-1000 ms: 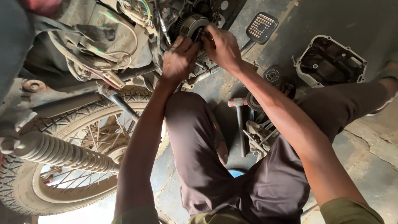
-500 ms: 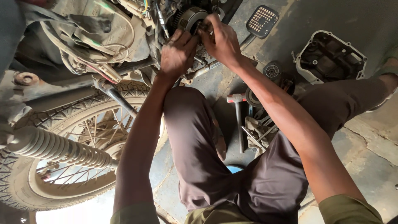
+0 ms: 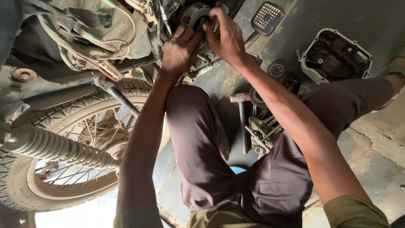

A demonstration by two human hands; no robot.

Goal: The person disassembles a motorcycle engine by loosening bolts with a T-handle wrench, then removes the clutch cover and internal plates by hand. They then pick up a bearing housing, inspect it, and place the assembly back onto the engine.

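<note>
A round, ribbed metal engine part [image 3: 195,13] sits in the open side of a dusty motorcycle engine at the top of the view. My left hand [image 3: 179,50] rests against the engine just below that round part, fingers curled on it. My right hand [image 3: 225,36] is closed over the right side of the same part, and its fingertips are hidden behind the knuckles. Whether a small tool is in the right hand cannot be told.
The spoked rear wheel [image 3: 80,139] and a coil shock absorber [image 3: 55,147] fill the left. On the concrete floor lie a removed engine cover [image 3: 335,55], a hammer [image 3: 241,114], several loose tools [image 3: 263,131] and a footpeg [image 3: 268,17]. My bent knees are below.
The view has shifted slightly; both hands stay on the round engine part, with the right hand turned a little further over it.
</note>
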